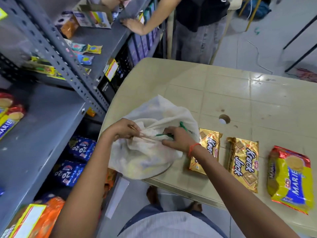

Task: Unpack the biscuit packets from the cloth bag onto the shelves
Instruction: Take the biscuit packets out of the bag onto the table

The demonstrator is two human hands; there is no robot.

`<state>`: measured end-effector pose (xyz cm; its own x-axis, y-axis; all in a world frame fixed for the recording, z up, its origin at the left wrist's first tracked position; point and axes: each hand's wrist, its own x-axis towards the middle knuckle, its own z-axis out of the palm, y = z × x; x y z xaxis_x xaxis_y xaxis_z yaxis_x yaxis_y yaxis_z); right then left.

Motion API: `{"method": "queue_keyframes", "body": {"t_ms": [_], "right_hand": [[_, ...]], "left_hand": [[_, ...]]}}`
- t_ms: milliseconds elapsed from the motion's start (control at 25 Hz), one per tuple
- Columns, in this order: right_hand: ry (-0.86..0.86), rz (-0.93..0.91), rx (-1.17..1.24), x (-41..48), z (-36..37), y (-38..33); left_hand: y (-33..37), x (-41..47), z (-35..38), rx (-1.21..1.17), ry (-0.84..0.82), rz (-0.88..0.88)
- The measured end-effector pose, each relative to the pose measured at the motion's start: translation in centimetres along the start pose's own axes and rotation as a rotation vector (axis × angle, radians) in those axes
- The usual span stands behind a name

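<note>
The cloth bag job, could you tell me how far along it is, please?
Three packets lie out on the table: two Krack Jack and one Marie. Both hands, left and right, grip the cloth bag at its mouth. It still looks bulky; shelving remains.

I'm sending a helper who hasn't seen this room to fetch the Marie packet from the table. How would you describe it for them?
Start at the beige table beside the grey shelves. Three biscuit packets lie in a row right of the white cloth bag. Take the rightmost one, the Marie packet: yellow, red and blue, unlike the two golden Krack Jack packets.
</note>
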<state>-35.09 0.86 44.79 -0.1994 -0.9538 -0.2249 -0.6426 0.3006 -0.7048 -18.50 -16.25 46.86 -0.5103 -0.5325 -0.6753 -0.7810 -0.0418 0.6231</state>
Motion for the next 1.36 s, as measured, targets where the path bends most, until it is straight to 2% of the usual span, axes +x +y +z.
{"method": "queue_keyframes", "body": {"t_ms": [160, 240, 320, 360, 400, 440, 520, 560, 600, 680, 720, 880, 1000, 1080, 1160, 1280, 1360], "right_hand": [[-0.076, -0.046, 0.107, -0.6, 0.1, -2.5], [-0.250, -0.043, 0.008, -0.2, 0.4, -3.5], [-0.407, 0.026, -0.093, 0.1, 1.0, -4.0], [-0.399, 0.073, -0.083, 0.2, 1.4, -4.1], [-0.314, 0.120, -0.026, 0.3, 1.7, -4.1], [-0.161, 0.154, -0.002, 0.4, 2.0, -4.0], [0.111, 0.140, -0.166, 0.6, 2.3, -3.5], [0.115, 0.115, -0.269, 0.5, 2.3, -3.3], [0.028, 0.101, -0.349, 0.3, 2.4, -3.0], [-0.166, 0.096, -0.411, -0.8, 3.0, -2.4], [-0.191, 0.069, -0.422, -1.4, 3.3, -2.1], [0.036, -0.278, -0.439, -3.7, 4.3, -2.0], [0.060, -0.315, -0.442, -5.2, 4.4, -2.0], [-0.044, -0.235, -0.498, -6.3, 5.0, -0.7], [-0.097, 0.007, -0.459, -6.8, 5.5, 0.6], [0.033, 0.298, -0.419, -6.8, 6.3, 1.9], [-0.047, 0.425, -0.198, -6.5, 6.8, 2.1]], "left_hand": [[-2.8, -0.7, -4.7, -0.096, 0.052, -0.045], [-3.5, -0.5, -5.7, -0.015, 0.071, -0.114], [-2.8, -0.1, -5.5, 0.212, 0.011, -0.153], [-1.9, 0.2, -4.6, 0.335, -0.003, -0.117], [-0.7, 0.5, -3.4, 0.407, 0.025, -0.028], [0.6, 0.7, -1.8, 0.426, 0.071, 0.101], [2.7, 0.7, 1.8, 0.447, 0.083, 0.346], [3.4, 0.9, 3.5, 0.505, 0.033, 0.412], [3.5, 1.3, 4.9, 0.594, -0.022, 0.432], [2.5, 2.3, 6.1, 0.801, -0.078, 0.379], [1.6, 2.8, 6.0, 0.898, -0.085, 0.347], [-1.1, 3.5, 4.9, 1.245, -0.099, 0.179], [-1.2, 4.3, 2.6, 1.334, 0.050, 0.030], [-1.3, 4.6, 0.1, 1.319, 0.177, -0.079], [-1.8, 4.3, -1.6, 1.284, 0.253, -0.164], [-3.1, 3.4, 0.1, 1.067, 0.259, -0.227], [-4.1, 2.8, 2.5, 0.853, 0.206, -0.334]]}}
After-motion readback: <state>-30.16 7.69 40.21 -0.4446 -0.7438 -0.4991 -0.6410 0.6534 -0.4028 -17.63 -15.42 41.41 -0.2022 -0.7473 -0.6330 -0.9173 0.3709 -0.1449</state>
